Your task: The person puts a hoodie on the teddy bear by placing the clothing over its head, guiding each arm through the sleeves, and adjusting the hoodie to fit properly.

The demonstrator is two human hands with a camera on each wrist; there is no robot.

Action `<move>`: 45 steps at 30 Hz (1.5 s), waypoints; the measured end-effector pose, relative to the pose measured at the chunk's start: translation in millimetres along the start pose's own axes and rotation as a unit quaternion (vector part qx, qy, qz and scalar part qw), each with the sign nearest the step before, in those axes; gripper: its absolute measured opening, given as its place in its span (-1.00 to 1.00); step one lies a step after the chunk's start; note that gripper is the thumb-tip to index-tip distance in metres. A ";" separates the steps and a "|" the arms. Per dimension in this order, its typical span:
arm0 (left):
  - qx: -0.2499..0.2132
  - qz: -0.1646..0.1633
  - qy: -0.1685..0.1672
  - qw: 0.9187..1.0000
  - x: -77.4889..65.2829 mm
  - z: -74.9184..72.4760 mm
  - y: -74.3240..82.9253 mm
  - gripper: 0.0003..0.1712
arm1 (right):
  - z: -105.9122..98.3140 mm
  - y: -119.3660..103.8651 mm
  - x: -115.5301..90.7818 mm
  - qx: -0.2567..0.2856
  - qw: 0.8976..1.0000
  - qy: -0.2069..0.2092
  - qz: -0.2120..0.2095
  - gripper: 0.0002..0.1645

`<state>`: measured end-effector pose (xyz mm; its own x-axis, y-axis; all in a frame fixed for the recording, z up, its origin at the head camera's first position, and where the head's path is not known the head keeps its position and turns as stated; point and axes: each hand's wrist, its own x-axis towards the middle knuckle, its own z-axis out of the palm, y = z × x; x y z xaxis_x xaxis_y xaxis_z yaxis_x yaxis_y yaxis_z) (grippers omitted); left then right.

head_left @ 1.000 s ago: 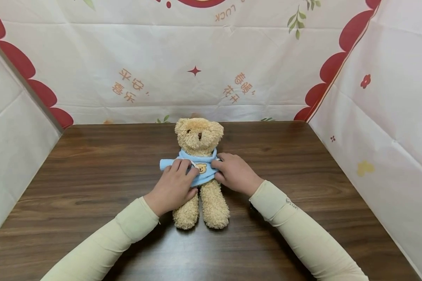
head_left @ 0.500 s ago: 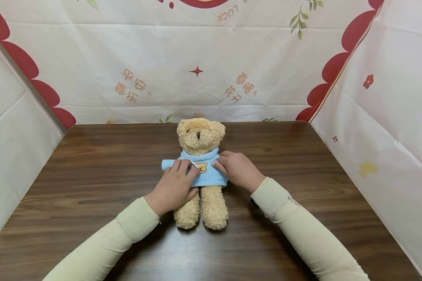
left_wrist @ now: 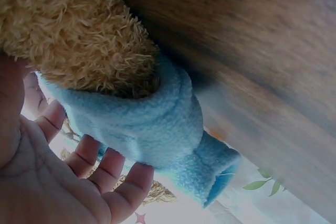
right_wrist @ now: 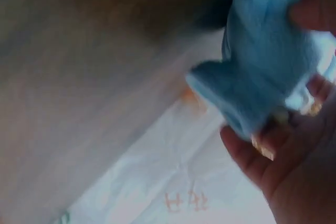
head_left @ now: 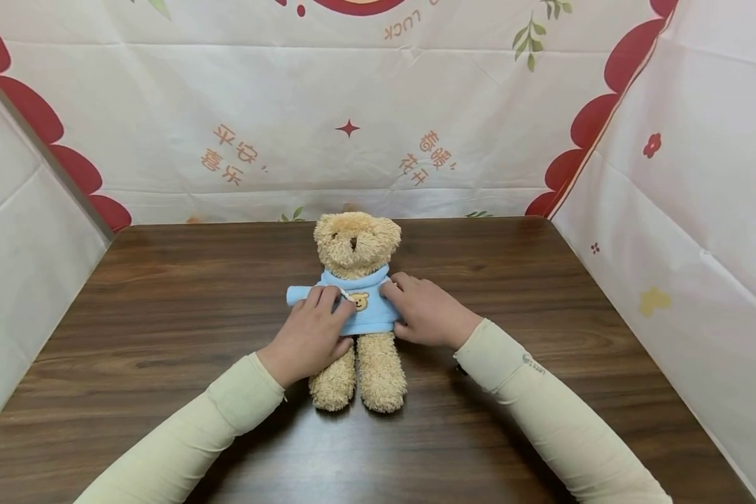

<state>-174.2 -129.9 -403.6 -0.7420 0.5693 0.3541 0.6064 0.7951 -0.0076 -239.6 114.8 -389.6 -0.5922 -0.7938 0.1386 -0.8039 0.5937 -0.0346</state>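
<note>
A tan plush teddy bear (head_left: 353,248) lies face up on the table, legs toward me, in a light blue shirt (head_left: 378,318) with a bear-face patch (head_left: 360,302). One sleeve (head_left: 299,295) sticks out to the left; its opening looks hollow in the left wrist view. My left hand (head_left: 305,343) rests on the shirt's left front, fingertips against the cloth, beside a thin white strip. My right hand (head_left: 431,311) touches the shirt's right side, its thumb near the hem. In the right wrist view, the fingers lie around the other sleeve (right_wrist: 231,93), partly blurred.
The dark wood-grain table (head_left: 164,329) extends on both sides of the bear. White printed cloth (head_left: 277,91) hangs behind the far edge, with more cloth (head_left: 699,210) along the right side and the left.
The shirt's right hem, bunched up under my right hand a second ago, now hangs lower and flatter. My right fingers have shifted slightly along that side; the left hand stays put.
</note>
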 end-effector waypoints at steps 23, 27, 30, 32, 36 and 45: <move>0.008 0.010 0.006 1.000 2.3 0.8 3.0 -0.53 | 11.2 1.6 7.5 -0.095 0.987 0.131 -0.019 -0.77; 0.011 0.009 0.007 1.000 2.6 0.8 2.7 -0.52 | 8.5 0.1 7.6 -0.104 0.988 0.110 -0.021 -0.84; 0.009 0.006 0.010 1.000 2.1 0.0 2.5 -0.53 | 6.6 0.0 7.0 -0.097 0.992 0.079 -0.031 -0.83; 0.008 0.005 0.010 1.000 1.8 -0.3 2.6 -0.54 | 5.8 0.6 6.2 -0.081 0.994 0.062 -0.031 -0.82; 0.007 0.002 0.009 1.000 1.2 -0.6 2.9 -0.55 | 5.5 1.6 3.5 -0.026 0.999 0.042 -0.012 -0.74; 0.005 0.002 0.009 1.000 1.0 0.3 3.2 -0.55 | 11.6 2.3 4.3 -0.049 0.998 0.032 0.021 -0.66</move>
<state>-173.1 -126.8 -403.5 -0.7334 0.5692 0.3716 0.6071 0.7944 -0.0187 -244.6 111.2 -400.5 -0.6176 -0.7599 0.2028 -0.7677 0.6385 0.0546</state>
